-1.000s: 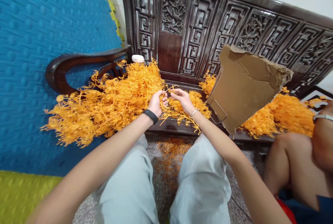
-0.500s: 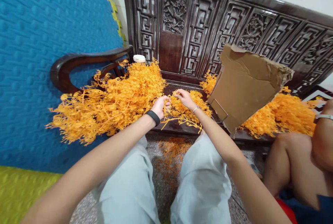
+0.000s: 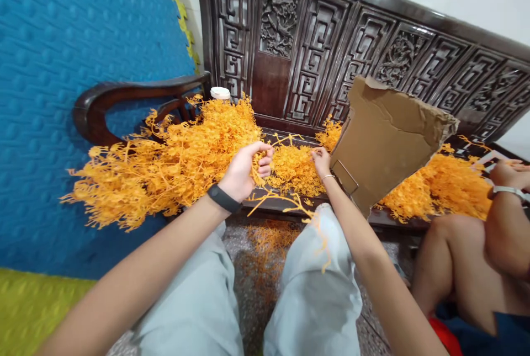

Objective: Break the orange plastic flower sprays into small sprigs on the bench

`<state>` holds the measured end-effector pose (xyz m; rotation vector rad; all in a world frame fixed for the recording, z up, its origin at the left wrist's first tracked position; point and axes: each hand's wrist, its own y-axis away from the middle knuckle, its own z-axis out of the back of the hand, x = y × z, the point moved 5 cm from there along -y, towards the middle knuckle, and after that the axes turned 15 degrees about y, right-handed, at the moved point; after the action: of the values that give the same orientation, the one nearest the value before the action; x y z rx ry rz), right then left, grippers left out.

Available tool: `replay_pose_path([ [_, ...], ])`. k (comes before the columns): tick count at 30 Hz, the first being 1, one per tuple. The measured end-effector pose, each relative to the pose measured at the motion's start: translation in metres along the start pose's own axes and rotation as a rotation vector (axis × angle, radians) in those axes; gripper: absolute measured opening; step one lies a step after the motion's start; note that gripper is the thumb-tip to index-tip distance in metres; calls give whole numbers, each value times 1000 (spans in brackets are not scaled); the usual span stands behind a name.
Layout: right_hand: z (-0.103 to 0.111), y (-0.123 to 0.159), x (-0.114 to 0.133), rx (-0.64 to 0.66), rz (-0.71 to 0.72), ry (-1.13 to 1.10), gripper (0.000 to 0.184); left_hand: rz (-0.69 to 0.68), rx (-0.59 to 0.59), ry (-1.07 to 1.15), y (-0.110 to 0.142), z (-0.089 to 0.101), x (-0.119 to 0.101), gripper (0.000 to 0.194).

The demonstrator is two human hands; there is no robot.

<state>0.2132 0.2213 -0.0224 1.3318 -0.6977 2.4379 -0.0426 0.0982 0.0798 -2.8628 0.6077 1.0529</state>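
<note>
My left hand (image 3: 244, 171), with a black band at the wrist, is closed around a thin orange plastic sprig (image 3: 285, 141) whose branched end sticks out past the fingers. Below it, a longer orange stem (image 3: 285, 207) reaches toward my right knee. My right hand (image 3: 321, 161) is pinched at the right edge of a small heap of orange bits (image 3: 293, 168), beside the cardboard; what its fingertips hold is too small to make out. Close on the left lies a large pile of orange plastic branches (image 3: 186, 152).
A dark carved wooden bench (image 3: 273, 85) has a curved armrest (image 3: 89, 107). The cardboard piece (image 3: 389, 129) leans over its seat, with more orange branches (image 3: 447, 185) behind. A white-lidded container (image 3: 220, 93) stands at the back. Another person's arm (image 3: 507, 218) is at right; orange scraps (image 3: 269, 245) litter the floor.
My hands have moved apart: the left came nearer with the sprig, the right went right toward the cardboard. A blurred orange piece now shows over my right knee.
</note>
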Motion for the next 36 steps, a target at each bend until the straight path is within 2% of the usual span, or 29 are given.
replay_pose_path([
  [3, 1, 2, -6, 6, 42, 41, 21, -44, -8, -19, 0, 5, -9, 28],
  [7, -9, 7, 2, 84, 148, 93, 20, -109, -71, -66, -15, 22, -16, 26],
  [10, -14, 11, 8, 112, 208, 130, 21, -83, -127, -69, -25, 34, -13, 25],
  [15, -13, 11, 11, 23, 225, 181, 22, 16, -97, -157, -32, 41, 1, 26],
  [19, -7, 12, 23, -102, 223, 177, 19, -27, -23, -354, -34, 41, 2, 26],
  [21, -6, 15, 36, -118, 227, 114, 17, -59, 26, -429, -35, 40, 1, 26],
  [23, -10, 22, 52, -10, 246, 11, 24, -72, 63, -493, -37, 39, 1, 26],
  [27, -25, 49, 94, 354, 322, -181, 46, -96, 100, -696, -40, 41, 3, 26],
  [29, -28, 64, 112, 482, 343, -255, 55, -115, 123, -810, -41, 41, 5, 25],
  [32, -30, 82, 132, 592, 377, -312, 56, -130, 131, -916, -43, 41, 7, 23],
  [36, -31, 95, 144, 636, 446, -265, 43, -109, 119, -996, -43, 39, 9, 21],
])
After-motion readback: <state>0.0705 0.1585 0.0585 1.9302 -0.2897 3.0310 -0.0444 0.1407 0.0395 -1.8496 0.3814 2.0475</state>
